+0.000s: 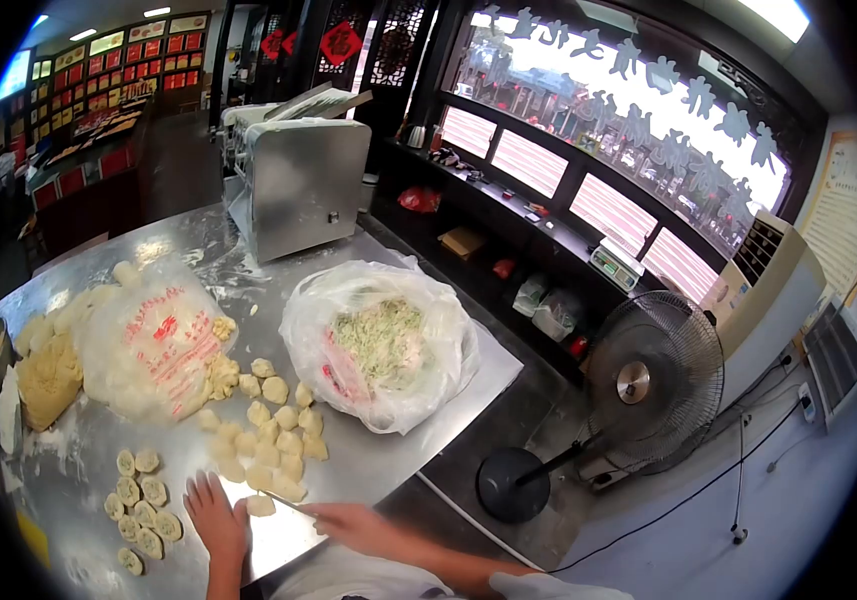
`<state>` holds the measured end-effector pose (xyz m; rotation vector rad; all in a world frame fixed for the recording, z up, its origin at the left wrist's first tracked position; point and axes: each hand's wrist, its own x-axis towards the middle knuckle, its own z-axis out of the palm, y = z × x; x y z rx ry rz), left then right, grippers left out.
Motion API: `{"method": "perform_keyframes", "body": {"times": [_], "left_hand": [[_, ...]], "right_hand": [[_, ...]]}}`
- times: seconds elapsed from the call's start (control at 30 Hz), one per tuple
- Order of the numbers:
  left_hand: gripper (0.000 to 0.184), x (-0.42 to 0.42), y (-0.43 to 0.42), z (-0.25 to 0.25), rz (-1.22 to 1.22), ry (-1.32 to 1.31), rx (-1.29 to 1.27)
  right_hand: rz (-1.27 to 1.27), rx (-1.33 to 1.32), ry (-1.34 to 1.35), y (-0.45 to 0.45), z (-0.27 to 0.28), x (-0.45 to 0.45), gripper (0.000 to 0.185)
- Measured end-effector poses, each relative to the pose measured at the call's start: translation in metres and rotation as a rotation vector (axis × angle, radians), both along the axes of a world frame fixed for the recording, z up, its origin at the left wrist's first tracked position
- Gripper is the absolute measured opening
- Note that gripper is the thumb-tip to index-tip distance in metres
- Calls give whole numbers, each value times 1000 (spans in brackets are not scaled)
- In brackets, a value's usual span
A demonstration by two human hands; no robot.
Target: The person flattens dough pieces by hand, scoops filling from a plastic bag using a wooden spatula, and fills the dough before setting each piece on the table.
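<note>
My left hand (pixel 216 518) lies flat on the metal table with its fingers stretched out, its thumb close to a small piece of dough (pixel 261 506). In my right hand (pixel 356 528) is a thin stick-like tool (pixel 288 503), whose far end reaches over that piece; its exact kind is too small to tell. Just beyond the hands sits a cluster of dough pieces (pixel 266 430). Left of my left hand are several round slices with a greenish filling (pixel 144 505). A plastic-lined container of shredded green-and-white filling (pixel 383 345) stands farther back.
A large printed plastic bag (pixel 163 335) partly covers dough on the left, beside a yellowish mound (pixel 50 380). A boxy metal machine (pixel 308 185) stands at the table's far end. To the right are a standing fan (pixel 633 383) and a scale (pixel 616 266) on the window counter.
</note>
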<state>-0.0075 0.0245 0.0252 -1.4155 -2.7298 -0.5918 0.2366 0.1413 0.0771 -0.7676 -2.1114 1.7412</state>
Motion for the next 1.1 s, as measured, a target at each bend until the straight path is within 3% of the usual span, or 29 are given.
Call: {"method": "perform_keyframes", "body": {"times": [0.17, 0.27, 0.37, 0.43, 0.5, 0.53, 0.63, 0.73, 0.83, 0.93, 1.03, 1.1], "left_hand": [[80, 6, -12, -1, -34, 7, -8], [71, 6, -16, 5, -64, -2, -24], [60, -20, -27, -29, -81, -188, 28], [53, -22, -47, -39, -108, -169, 105], [52, -11, -63, -29, -110, -166, 95], [36, -7, -65, -29, -119, -89, 219], [21, -4, -71, 31, -60, -361, 3], [20, -18, -78, 14, -108, -305, 83], [20, -19, -70, -9, 84, -1079, 606], [27, 7, -51, 25, 129, -1531, 900], [31, 25, -32, 35, -67, -1900, 972], [36, 40, -20, 30, -53, -2093, 1007]], "right_hand": [[-35, -71, 83, 1, 4, 4, 41], [1, -42, 17, -1, 26, -1, 41], [27, -34, -5, -2, 30, 2, 41], [25, 1, 18, 1, 17, 6, 41], [4, 41, 72, 4, -3, 9, 41], [-4, 39, 64, 5, -11, 13, 40], [-17, 30, 54, 6, -5, 18, 40], [-10, 35, 63, 9, -3, 14, 40], [3, 90, 54, 15, 11, 11, 40], [6, 142, 68, 28, 23, 14, 39], [-20, 159, 28, 50, 55, 22, 39], [-40, 248, -26, 66, 75, 28, 38]]}}
